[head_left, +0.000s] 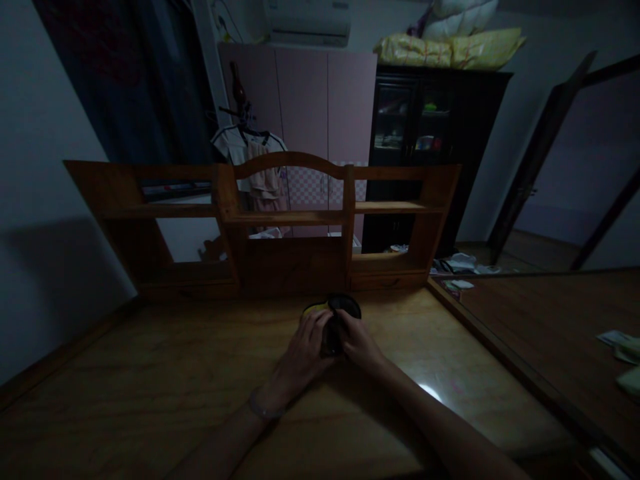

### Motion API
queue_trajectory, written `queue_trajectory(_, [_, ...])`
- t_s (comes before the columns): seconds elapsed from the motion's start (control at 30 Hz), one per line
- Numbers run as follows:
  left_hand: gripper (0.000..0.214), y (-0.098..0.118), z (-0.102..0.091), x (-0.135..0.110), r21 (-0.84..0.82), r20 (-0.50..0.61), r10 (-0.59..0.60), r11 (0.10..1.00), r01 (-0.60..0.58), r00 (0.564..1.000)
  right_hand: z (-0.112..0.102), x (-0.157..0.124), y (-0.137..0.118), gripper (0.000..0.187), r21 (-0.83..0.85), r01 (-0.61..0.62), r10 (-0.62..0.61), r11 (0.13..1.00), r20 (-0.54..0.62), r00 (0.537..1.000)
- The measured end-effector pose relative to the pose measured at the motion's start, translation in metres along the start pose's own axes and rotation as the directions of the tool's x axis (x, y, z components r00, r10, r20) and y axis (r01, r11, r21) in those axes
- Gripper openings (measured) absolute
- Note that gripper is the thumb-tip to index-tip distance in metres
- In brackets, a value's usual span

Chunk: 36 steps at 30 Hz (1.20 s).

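Note:
A small, rounded black item with a yellow edge (pixel 352 305) is between my two hands above the wooden surface. It looks like a case, but dim light and my fingers hide much of it, so its exact kind is unclear. My left hand (pixel 301 347) wraps round its left side, near the yellow part, with a band on the wrist. On the other side, my right hand (pixel 358 340) is closed, its thumb and fingers pinching the black part near the top. Whether the item touches the surface, I cannot tell.
Beyond my hands stands a wooden shelf unit (pixel 295 217) along the back of the wooden surface (pixel 200 373). A raised wooden edge (pixel 480 337) runs down the right side, with papers (pixel 620 339) past it. Farther back are a pink wardrobe (pixel 303 100) and a dark cabinet (pixel 463 120).

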State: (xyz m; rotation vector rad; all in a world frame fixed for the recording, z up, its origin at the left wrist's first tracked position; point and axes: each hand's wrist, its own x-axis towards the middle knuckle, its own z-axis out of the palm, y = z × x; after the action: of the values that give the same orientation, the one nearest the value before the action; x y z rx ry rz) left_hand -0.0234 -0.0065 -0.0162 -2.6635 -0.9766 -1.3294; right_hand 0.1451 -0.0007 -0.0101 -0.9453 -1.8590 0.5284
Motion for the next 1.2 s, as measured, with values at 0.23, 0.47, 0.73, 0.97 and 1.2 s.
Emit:
queue_trajectory(0.23, [0.083, 0.01, -0.006, 0.005, -0.078, 0.029, -0.032, 0.996, 0.034, 0.999, -0.006, 0.002, -0.013, 0.027, -0.133, -0.046, 0.041, 0.99, -0.039, 0.998])
queue_trajectory(0.47, [0.082, 0.011, -0.005, 0.005, -0.161, 0.079, -0.033, 0.986, 0.045, 0.996, -0.015, 0.0, -0.014, 0.026, -0.427, -0.022, 0.046, 0.904, 0.048, 0.998])
queue_trajectory(0.73, [0.078, 0.002, 0.0, -0.002, -0.13, 0.096, -0.076, 0.988, 0.089, 0.992, -0.013, 0.001, -0.013, 0.021, -0.579, 0.009, 0.033, 0.815, 0.062, 0.998])
queue_trajectory(0.97, [0.072, 0.005, -0.003, -0.001, -0.01, 0.04, -0.054, 0.998, 0.054, 0.998, -0.012, 0.003, -0.013, 0.021, -0.511, -0.011, 0.027, 0.859, 0.023, 0.999])
queue_trajectory(1.2, [0.067, 0.006, -0.007, -0.001, 0.062, 0.008, -0.028, 0.998, 0.027, 1.0, -0.01, 0.004, -0.015, 0.019, -0.384, -0.022, 0.011, 0.923, -0.032, 0.999])
